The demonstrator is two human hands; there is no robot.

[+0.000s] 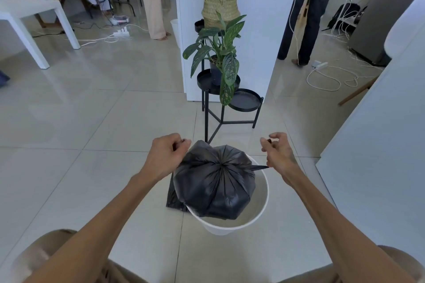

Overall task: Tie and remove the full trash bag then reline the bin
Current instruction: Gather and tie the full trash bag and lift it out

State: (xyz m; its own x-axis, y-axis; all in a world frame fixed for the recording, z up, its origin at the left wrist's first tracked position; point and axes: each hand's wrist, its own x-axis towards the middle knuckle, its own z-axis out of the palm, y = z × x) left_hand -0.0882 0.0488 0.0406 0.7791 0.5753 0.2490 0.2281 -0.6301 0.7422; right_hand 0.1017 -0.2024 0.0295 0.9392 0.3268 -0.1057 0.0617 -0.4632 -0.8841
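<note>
Near centre on the tiled floor, a white bin (262, 202) holds the black trash bag (213, 184), whose neck is gathered shut. The left hand (167, 154), fingers curled, grips a bag end at the bag's far left edge. The right hand (278, 154), fingers curled, pinches a taut strand drawn rightward.

Glossy pale tiles cover the floor (92, 110). A white bin (220, 228) stands on it near the lower middle. A flat black bag (173, 200) lies on the tiles at the bin's 9 o'clock, touching its side. A black plant stand (245, 100) stands near the bin at its 12 o'clock. A white table (27, 6) stands well apart at 10 o'clock. One power strip (122, 33) lies at 11 o'clock and a second strip (320, 65) with looped white cable at 1 o'clock.
</note>
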